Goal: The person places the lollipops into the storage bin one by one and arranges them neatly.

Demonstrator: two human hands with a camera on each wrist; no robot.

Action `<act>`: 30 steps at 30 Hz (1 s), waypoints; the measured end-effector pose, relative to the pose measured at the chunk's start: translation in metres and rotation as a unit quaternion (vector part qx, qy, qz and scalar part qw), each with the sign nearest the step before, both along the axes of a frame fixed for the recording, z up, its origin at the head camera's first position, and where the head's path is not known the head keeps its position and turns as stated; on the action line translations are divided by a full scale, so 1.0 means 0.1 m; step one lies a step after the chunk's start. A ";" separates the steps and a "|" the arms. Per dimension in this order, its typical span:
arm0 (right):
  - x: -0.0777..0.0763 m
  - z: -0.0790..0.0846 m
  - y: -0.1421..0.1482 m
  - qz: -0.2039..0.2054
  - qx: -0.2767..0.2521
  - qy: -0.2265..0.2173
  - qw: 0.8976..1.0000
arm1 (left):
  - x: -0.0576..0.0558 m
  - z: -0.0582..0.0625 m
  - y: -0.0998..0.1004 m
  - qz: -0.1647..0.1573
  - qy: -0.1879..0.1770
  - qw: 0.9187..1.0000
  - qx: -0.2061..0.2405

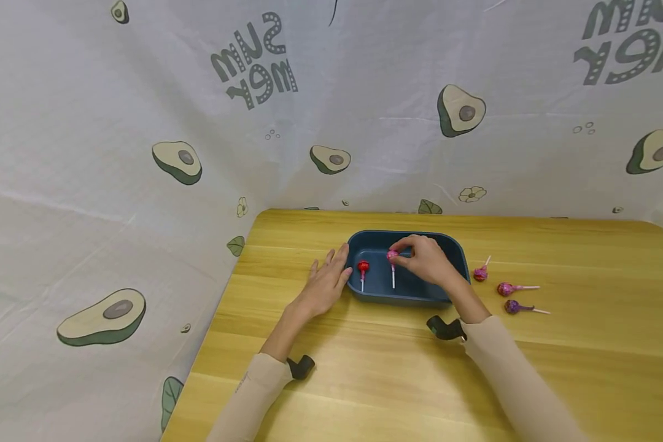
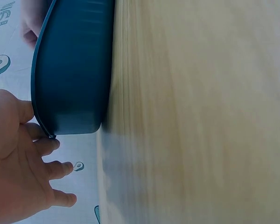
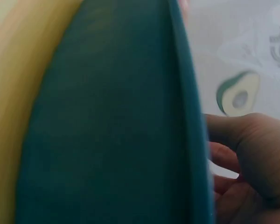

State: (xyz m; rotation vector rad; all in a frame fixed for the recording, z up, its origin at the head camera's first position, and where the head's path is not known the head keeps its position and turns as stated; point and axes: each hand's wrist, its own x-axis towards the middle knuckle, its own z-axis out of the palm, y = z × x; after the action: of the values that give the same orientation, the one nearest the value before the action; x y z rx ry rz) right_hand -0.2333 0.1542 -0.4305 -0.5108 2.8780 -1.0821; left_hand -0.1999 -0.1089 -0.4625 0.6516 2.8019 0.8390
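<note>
A dark blue rectangular tray (image 1: 403, 299) with raised walls stands on the wooden table. Over its inside, my right hand (image 1: 426, 261) pinches a pink-wrapped lollipop (image 1: 392, 254) by its head between thumb and index finger, the white stick pointing toward me. My left hand (image 1: 325, 285) rests against the tray's left end, its fingers mostly straight and spread; the left wrist view shows that hand (image 2: 18, 158) touching the rim's corner. A red lollipop (image 1: 363, 266) lies in the tray's left part. From the right wrist, the tray wall hides the right fingertips and the lollipop.
Right of the tray, a pink-red lollipop (image 1: 480, 274), a magenta lollipop (image 1: 506, 289) and a purple lollipop (image 1: 512, 306) lie on the table (image 1: 364, 380). A white avocado-print sheet (image 1: 364, 92) hangs behind the table and along its left side.
</note>
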 end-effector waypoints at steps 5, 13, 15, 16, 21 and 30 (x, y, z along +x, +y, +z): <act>-0.04 -0.09 -0.22 -0.004 0.026 -0.017 1.000 | -0.01 0.00 0.02 0.001 -0.004 1.000 -0.007; -0.07 -0.17 -0.31 -0.024 0.044 -0.032 0.998 | -0.02 0.00 0.03 0.000 -0.006 1.000 -0.010; -0.07 -0.17 -0.33 -0.028 0.047 -0.037 0.998 | -0.02 0.01 0.03 0.001 -0.008 1.000 -0.011; -0.08 -0.17 -0.34 -0.029 0.048 -0.040 0.998 | -0.02 0.01 0.03 0.001 -0.009 1.000 -0.011; -0.10 -0.18 -0.37 -0.028 0.050 -0.052 0.997 | -0.02 0.02 0.01 0.001 -0.009 1.000 -0.009; -0.11 -0.21 -0.43 -0.016 0.051 -0.047 0.998 | -0.02 -0.01 -0.02 0.001 -0.006 1.000 -0.007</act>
State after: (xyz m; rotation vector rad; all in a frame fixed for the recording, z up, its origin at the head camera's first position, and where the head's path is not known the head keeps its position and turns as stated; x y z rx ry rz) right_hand -0.2445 0.1108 -0.4517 -0.3990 2.8508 -0.9319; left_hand -0.2023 -0.1107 -0.4633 0.6392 2.7950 0.8194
